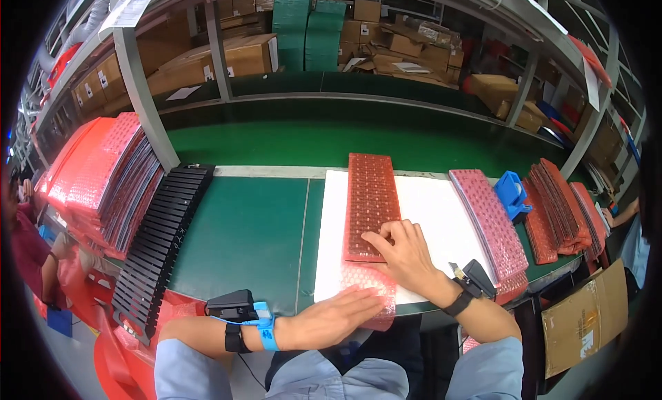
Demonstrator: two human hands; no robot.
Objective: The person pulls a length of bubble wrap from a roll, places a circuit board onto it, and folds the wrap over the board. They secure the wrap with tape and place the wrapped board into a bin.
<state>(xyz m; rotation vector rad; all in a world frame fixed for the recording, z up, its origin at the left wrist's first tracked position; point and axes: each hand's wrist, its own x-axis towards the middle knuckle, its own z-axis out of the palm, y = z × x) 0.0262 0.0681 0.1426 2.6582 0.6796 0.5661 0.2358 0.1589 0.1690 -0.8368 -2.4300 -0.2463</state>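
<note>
Our hands are apart from each other, near the lower centre of the frame. We lay the left hand, fingers stretched out, over the pink bubble wrap; we bend the right hand over the lower right of the red wrapped panel, and cannot tell whether it pinches it. That panel lies mid-frame on a white sheet on our green worktop. Left of centre we have a black slotted rack; right, a pink wrapped stack.
</note>
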